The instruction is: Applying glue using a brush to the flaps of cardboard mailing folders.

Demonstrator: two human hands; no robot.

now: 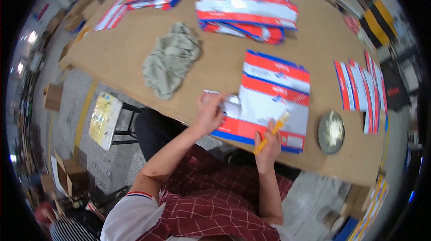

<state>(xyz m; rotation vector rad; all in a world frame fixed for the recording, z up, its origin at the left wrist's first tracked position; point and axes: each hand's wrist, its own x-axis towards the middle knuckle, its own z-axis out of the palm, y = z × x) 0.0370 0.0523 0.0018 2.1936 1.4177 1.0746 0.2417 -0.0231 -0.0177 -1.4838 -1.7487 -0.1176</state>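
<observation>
A flat printed cardboard sheet (258, 90) in red, white and blue lies before me at the table's near edge. My left hand (210, 114) is closed at its left side, with thumb and fingers pinching a pale folded flap (230, 107). Over the lower right of the sheet, my right hand (269, 146) grips a yellow-handled brush (279, 124), its pale bristles pointing up and away from me. To the right of the sheet sits a grey oval bowl (323, 138) holding a whitish paste (333, 129).
A crumpled grey-green cloth (173, 59) lies left of the sheet. Stacks of similar printed cardboard (247, 5) stand at the back, with narrower pieces (359, 88) at the right. A stool (104, 120) and an open carton (72, 176) are on the floor at left.
</observation>
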